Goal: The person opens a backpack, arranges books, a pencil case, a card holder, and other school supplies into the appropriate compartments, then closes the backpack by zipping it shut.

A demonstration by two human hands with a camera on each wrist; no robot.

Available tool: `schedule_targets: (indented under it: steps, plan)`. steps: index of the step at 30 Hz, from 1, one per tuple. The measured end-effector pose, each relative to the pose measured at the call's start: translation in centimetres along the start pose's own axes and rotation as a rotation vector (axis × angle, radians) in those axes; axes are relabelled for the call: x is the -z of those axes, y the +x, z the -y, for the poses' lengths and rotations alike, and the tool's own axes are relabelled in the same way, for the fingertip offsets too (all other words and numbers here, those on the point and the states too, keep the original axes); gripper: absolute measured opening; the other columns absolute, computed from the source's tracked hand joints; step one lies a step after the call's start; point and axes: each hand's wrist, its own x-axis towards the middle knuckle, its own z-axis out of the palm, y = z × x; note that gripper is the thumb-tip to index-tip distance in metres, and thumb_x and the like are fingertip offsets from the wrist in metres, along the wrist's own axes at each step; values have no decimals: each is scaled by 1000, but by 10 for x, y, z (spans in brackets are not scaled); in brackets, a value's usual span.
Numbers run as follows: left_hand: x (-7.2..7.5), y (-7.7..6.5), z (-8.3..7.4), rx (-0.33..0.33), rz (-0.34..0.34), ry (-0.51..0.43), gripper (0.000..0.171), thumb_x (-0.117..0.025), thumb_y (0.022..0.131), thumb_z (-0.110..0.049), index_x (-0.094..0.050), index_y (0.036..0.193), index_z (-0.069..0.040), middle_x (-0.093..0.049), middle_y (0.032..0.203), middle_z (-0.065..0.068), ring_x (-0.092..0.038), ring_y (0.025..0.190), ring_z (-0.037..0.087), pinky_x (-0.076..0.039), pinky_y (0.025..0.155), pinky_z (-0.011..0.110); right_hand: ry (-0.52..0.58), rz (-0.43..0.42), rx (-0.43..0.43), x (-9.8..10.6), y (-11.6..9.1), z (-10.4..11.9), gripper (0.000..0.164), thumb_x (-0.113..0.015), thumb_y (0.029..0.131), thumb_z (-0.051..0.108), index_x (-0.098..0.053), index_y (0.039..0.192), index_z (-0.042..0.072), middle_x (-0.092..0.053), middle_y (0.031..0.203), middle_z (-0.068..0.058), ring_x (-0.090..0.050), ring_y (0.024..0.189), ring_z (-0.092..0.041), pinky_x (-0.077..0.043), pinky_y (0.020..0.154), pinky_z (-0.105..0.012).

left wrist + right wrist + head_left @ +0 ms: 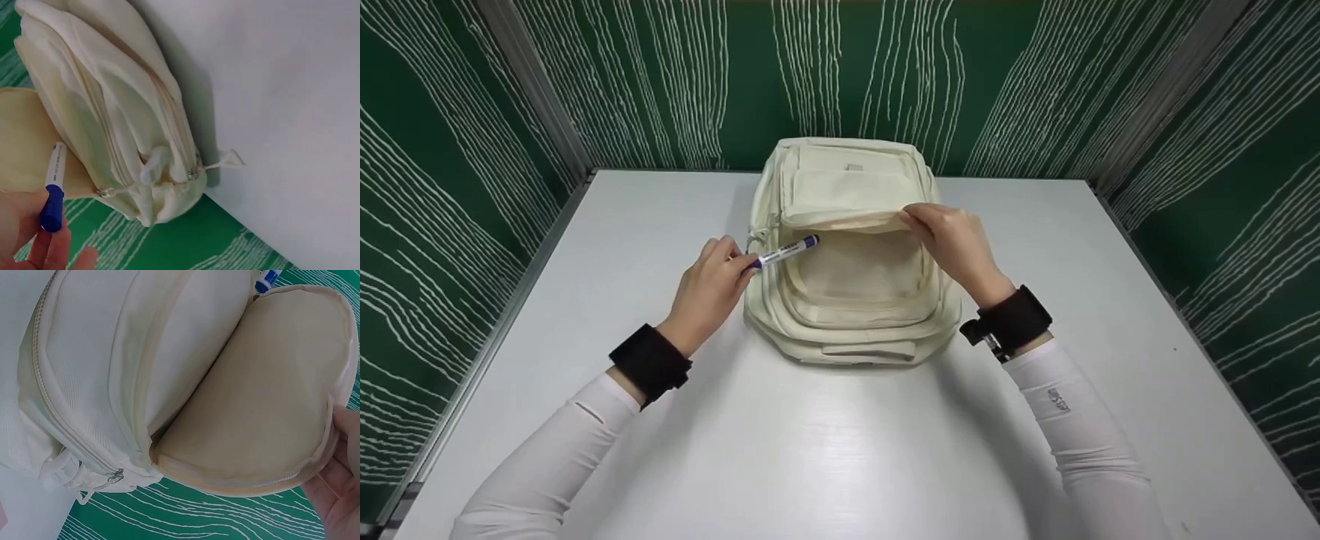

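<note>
A cream backpack [855,281] lies on the table with its front pocket unzipped. My right hand [956,244] pinches the edge of the pocket flap [264,388] and holds it lifted, so the pocket's inside shows. My left hand [712,285] grips a white marker with blue ends [786,251] between thumb and fingers. The marker points toward the pocket opening and overlaps its left side in the head view. In the left wrist view the marker [56,169] stands in front of the flap, with its blue cap by my fingers.
The white table [825,450] carries the backpack near its back edge. Green walls with white wavy lines [750,90] rise behind and on both sides. Zipper pulls with cord loops [225,160] hang at the bag's side.
</note>
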Motion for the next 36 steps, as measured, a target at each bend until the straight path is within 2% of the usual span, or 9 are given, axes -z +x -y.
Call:
schedule_targets:
  steps: [5, 8, 12, 17, 24, 28, 32, 36]
  plan:
    - [-17, 15, -17, -34, -66, 69, 18, -67, 98, -8, -75, 110, 2, -59, 96, 14, -56, 91, 28, -59, 69, 37, -5, -15, 2, -2, -1, 1, 23, -62, 103, 19, -74, 99, 1, -77, 90, -16, -75, 80, -33, -60, 71, -47]
    - [-25, 23, -25, -24, -91, 71, 16, -68, 97, -7, -75, 105, 3, -57, 95, 15, -55, 91, 28, -59, 69, 37, -7, -23, 1, -2, -3, 3, 23, -61, 104, 19, -74, 99, 1, -77, 89, -15, -74, 80, -32, -59, 71, -47]
    - [-33, 34, -34, 40, -62, 14, 18, -64, 99, -9, -75, 101, 6, -58, 98, 17, -57, 95, 31, -60, 72, 41, -16, -28, -1, -3, -4, 4, 23, -59, 104, 19, -73, 99, 2, -76, 88, -15, -74, 79, -32, -59, 70, -47]
    - [-43, 48, -44, 128, -24, -57, 22, -60, 102, -9, -74, 102, 8, -61, 110, 19, -59, 106, 34, -59, 84, 47, -35, -38, 7, -3, -4, 5, 23, -59, 104, 19, -73, 100, 2, -77, 89, -15, -74, 79, -32, -59, 70, -47]
    - [-64, 65, -57, 189, -98, -149, 24, -62, 100, -8, -73, 94, 13, -62, 123, 21, -58, 121, 37, -54, 100, 48, -19, -54, 7, -2, -5, 6, 22, -60, 104, 19, -73, 99, 2, -76, 89, -15, -74, 81, -33, -59, 70, -47]
    - [-74, 73, -60, 212, -131, -165, 23, -63, 99, -9, -75, 102, 11, -62, 127, 22, -58, 122, 37, -51, 106, 47, -12, -49, 0, 0, -5, 5, 22, -60, 104, 18, -74, 99, 1, -77, 91, -15, -75, 83, -34, -59, 72, -48]
    - [-80, 76, -59, 195, -156, -170, 25, -65, 98, -9, -75, 117, 3, -62, 134, 22, -58, 124, 38, -49, 112, 47, -13, -49, -4, -1, -6, 5, 23, -59, 104, 18, -74, 99, 1, -77, 90, -15, -75, 82, -34, -59, 72, -48]
    - [-80, 76, -55, 209, -144, -178, 25, -67, 97, -13, -76, 118, -3, -63, 133, 19, -59, 124, 37, -51, 109, 47, -11, -48, -2, -3, -6, 4, 22, -59, 104, 18, -73, 98, 2, -76, 88, -15, -74, 80, -33, -59, 71, -47]
